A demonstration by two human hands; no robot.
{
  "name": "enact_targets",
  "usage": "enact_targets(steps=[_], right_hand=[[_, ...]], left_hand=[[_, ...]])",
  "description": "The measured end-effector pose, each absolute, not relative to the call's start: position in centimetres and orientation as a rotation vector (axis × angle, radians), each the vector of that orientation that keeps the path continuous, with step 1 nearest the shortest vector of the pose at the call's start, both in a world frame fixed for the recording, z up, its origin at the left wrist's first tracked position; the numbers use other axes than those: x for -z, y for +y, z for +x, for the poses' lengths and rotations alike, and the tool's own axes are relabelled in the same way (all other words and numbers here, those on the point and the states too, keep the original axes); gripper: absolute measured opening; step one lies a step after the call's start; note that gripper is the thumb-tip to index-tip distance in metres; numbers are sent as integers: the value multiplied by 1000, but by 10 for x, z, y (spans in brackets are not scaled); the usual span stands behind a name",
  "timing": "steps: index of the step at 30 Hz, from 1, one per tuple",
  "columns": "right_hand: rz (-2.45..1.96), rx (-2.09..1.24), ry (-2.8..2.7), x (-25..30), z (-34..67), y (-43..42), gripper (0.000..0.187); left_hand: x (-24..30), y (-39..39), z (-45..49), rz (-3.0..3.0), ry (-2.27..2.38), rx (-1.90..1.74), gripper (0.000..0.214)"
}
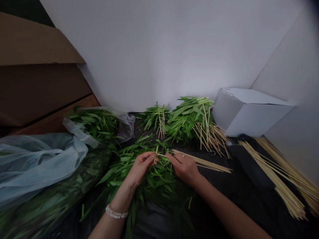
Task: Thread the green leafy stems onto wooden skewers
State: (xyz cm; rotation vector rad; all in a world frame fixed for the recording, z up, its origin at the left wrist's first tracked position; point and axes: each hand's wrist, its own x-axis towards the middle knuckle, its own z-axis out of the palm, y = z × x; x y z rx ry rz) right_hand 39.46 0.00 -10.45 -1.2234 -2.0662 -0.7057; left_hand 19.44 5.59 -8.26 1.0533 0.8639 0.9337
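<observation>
My left hand [144, 163] pinches a short green stem [157, 152] upright between thumb and fingers. Held in my right hand [183, 166] is a thin wooden skewer [161, 155], its pale end pointing left and meeting the stem; whether it has pierced the stem I cannot tell. Below both hands spreads a loose heap of leafy green stalks [159, 181]. Several bare skewers [214, 166] lie just right of my right hand. Farther back are a large pile of greens on skewers [189, 118] and a smaller bunch [154, 116].
Clear plastic bags [45, 159] with more greens [97, 121] lie at left, by a cardboard box [37, 43]. A white box [246, 106] stands back right against the wall. Bundles of long skewers [276, 182] rest at right on the black covering [211, 205].
</observation>
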Motion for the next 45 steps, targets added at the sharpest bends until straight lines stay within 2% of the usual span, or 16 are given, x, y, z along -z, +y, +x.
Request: enact_targets(steps=[21,31,45], right_hand=[[-1121,594,-2081,108,383,0,29],[-1201,614,-2061,105,391,2,27],[-1138,581,-2083,108,386,2,26]], left_hand=[[78,47,202,1374,811,-805,26],[76,50,200,1214,923,-1020,24],[79,48,205,1381,906,-958,22]])
